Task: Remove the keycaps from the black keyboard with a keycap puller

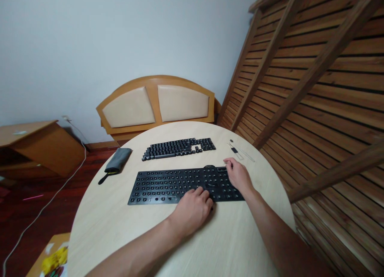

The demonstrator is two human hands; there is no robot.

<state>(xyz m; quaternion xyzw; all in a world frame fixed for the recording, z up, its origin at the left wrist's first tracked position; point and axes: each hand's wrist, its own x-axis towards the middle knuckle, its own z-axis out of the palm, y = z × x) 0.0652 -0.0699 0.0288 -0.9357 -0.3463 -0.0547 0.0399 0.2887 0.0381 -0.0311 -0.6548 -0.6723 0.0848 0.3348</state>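
Note:
A black keyboard base (168,181) with its keycaps off lies flat on the round table. Over its near edge, right of the middle, my left hand (195,209) is closed, with curled fingers; a small dark thing shows under it, too hidden to name. My right hand (238,175) rests at the upper right part of the base, fingers partly stretched out, nothing visible in them. Between the hands a coiled black cable (209,168) lies on the base. Behind it, loose black keycaps (171,148) are laid out in keyboard order, with a gap toward the right.
A wire keycap puller (234,150) and a thin pale stick (246,154) lie at the right of the table (144,237). A grey pouch (118,160) sits at the left. Beyond stand a padded headboard (159,103) and leaning wooden slats (300,89).

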